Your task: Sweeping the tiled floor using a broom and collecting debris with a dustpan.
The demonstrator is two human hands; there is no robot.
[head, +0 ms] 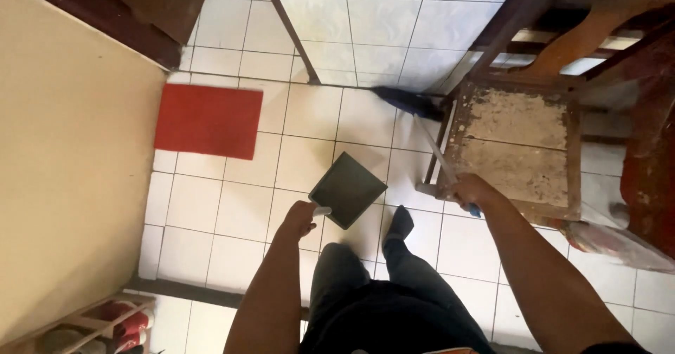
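My left hand grips the short handle of a dark square dustpan, held tilted above the white floor tiles. In my right hand is the thin handle of a broom. Its dark bristle head rests on the tiles beside the leg of a worn wooden chair. My dark-trousered legs and one foot in a dark sock stand below the dustpan.
A red mat lies on the tiles at left, next to a beige wall. A dark wooden door frame is at top left. A rack with shoes sits at bottom left. Dark furniture fills the right edge.
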